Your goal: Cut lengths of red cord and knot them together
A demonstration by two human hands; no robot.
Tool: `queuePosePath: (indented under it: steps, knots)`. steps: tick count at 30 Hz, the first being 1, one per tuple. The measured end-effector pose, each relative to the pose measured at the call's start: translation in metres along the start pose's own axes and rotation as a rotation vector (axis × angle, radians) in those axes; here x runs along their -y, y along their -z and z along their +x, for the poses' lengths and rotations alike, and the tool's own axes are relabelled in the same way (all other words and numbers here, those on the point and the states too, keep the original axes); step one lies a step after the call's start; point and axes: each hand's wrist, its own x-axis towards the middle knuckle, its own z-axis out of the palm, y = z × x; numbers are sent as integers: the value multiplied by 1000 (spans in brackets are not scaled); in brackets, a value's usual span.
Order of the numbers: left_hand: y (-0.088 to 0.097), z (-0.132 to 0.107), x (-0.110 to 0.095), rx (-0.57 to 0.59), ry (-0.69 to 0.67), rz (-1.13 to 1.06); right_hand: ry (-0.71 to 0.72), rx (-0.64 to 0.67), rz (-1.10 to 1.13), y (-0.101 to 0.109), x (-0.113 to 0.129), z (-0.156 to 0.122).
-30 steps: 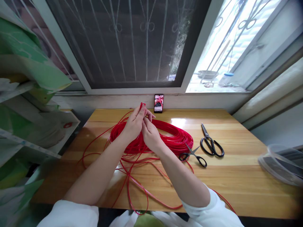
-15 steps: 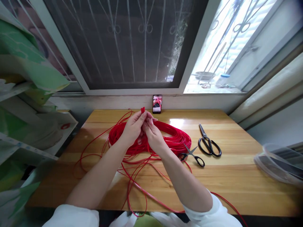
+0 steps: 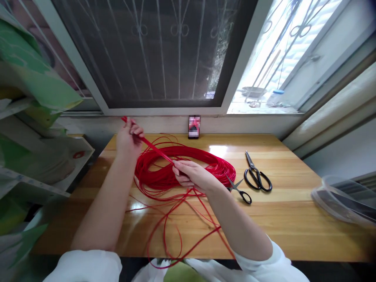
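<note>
Head-worn camera view, down onto a varnished wooden table (image 3: 296, 223): a length of red plastic cord (image 3: 155, 145) drawn taut on a slant between two bare hands, above a large loose coil (image 3: 219, 169) of the same cord lying flat at mid-table. Left hand (image 3: 128, 139) raised near the table's far edge, left of the coil, thumb and fingers closed together on the cord just short of its tip, the tip poking out past the knuckles. Right hand (image 3: 190, 175) held low over the coil's near side, palm down, fingers curled against the thumb and clamped on the cord. Looser loops (image 3: 167, 239) spilled from the coil toward the near table edge. Just right of the coil, small scissors (image 3: 239, 192) with black handles and open blades, beside larger black-handled scissors (image 3: 257, 176), both flat on the tabletop. Against the wall at the far edge, a propped-up smartphone (image 3: 194, 126), its screen blurred. White sleeves (image 3: 85, 266) at the bottom of the frame, a clear plastic container (image 3: 340, 201) at right, green-and-white shelving (image 3: 38, 90) at left, a mesh-screened window (image 3: 152, 51) behind.
</note>
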Motion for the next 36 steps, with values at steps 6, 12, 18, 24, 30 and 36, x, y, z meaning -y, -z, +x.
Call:
queuePosePath:
  steps: [6,12,18,24,30,36]
  knots:
    - [61,23,-44,-148,-79,24,-113,34,-194,20,-4,-27]
    - [103,21,-40,-264,-100,110,-163,56,-316,47,-15,-42]
    - [130,37,-34,-331,-234,285,-211,10,-462,65,-22,-51]
    - [155,55,-42,-227,-142,347,-251,52,-577,74,-30,-48]
    - [175,61,-47,-152,-149,442,-288,27,-703,76,-29,-53]
    - [177,56,-57,-227,-261,497,-333,34,-782,85,-23,-67]
